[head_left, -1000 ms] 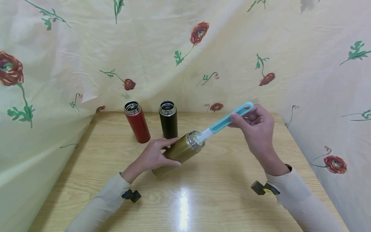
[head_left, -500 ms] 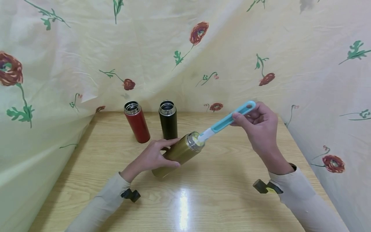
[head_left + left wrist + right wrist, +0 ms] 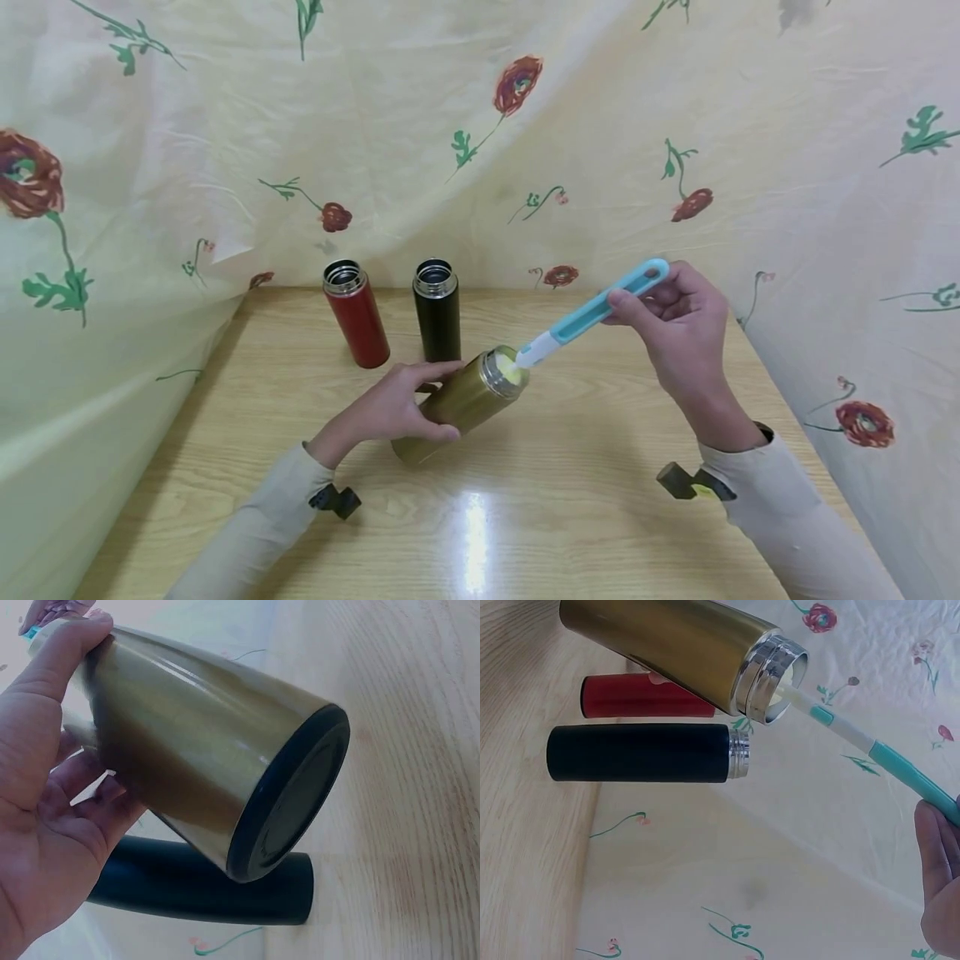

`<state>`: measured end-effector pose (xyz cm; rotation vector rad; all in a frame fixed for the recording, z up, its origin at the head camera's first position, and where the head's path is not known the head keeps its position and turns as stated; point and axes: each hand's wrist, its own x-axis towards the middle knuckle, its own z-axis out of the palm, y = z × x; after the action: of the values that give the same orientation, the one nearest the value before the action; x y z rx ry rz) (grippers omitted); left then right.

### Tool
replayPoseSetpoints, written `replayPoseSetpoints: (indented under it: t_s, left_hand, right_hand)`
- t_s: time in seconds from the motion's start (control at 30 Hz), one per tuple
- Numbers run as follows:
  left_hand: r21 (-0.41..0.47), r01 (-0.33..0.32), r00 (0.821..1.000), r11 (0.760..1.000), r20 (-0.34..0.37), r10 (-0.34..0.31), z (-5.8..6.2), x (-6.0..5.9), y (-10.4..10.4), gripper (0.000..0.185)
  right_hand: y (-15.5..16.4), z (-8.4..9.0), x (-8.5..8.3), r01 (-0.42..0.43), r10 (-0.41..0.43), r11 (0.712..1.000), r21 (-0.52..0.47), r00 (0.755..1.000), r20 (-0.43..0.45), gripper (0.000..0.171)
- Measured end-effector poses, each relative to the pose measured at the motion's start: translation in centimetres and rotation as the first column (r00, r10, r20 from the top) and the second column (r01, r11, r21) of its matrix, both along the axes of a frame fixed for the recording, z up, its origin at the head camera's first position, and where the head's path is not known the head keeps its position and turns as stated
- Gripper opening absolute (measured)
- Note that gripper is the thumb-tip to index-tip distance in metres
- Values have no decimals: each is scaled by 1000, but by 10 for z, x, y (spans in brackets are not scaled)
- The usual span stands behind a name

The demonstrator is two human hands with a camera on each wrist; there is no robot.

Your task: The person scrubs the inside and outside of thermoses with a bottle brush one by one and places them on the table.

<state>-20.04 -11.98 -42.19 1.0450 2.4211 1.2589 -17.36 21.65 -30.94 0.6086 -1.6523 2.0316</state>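
Note:
My left hand (image 3: 390, 408) grips a gold thermos flask (image 3: 472, 400) round its body, thumb on the near side. The flask tilts, its steel-rimmed mouth up and to the right; its dark base (image 3: 292, 795) shows in the left wrist view. Between thumb and fingers, my right hand (image 3: 686, 333) pinches the handle end of a bottle brush (image 3: 585, 318), blue with a white neck. A pale yellow sponge head (image 3: 509, 367) shows at the flask's mouth, its rest hidden inside. In the right wrist view the brush's white neck (image 3: 847, 731) runs into the mouth.
Behind the gold flask stand a red flask (image 3: 357, 325) and a black flask (image 3: 437, 321), both upright without lids. The wooden table (image 3: 585, 500) ends at a flowered cloth (image 3: 420, 150) at the back and sides.
My right hand has moved slightly right and up, drawing the brush a little out, so more yellow sponge shows in the mouth. The left hand and gold flask have barely shifted.

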Motion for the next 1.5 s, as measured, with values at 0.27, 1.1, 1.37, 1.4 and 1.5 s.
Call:
replayPoseSetpoints:
  t_s: [0.27,1.1,1.37,1.4,1.5]
  left_hand:
    - [-37,48,999,998,-12,-49,-1,1,2,90]
    - [34,-36,999,999,10,35,-4,2,15,84]
    - [26,-63,998,998,11,63,-4,0,17,84]
    - [27,-62,998,998,11,61,-4,0,18,84]
    - [29,-62,998,998,16,62,-4,0,19,84]
  right_hand:
    - [-2,-1,-1,-14,13,999,-32,1000,-22,16]
    - [-7,-9,-6,8,-10,996,-89,1000,-24,13]
    - [-18,-33,-8,12,-12,1000,2,1000,28,11]
    - [-19,-36,-8,17,-17,1000,15,999,30,11]
    - [-22,-41,-9,23,-26,998,57,999,44,11]
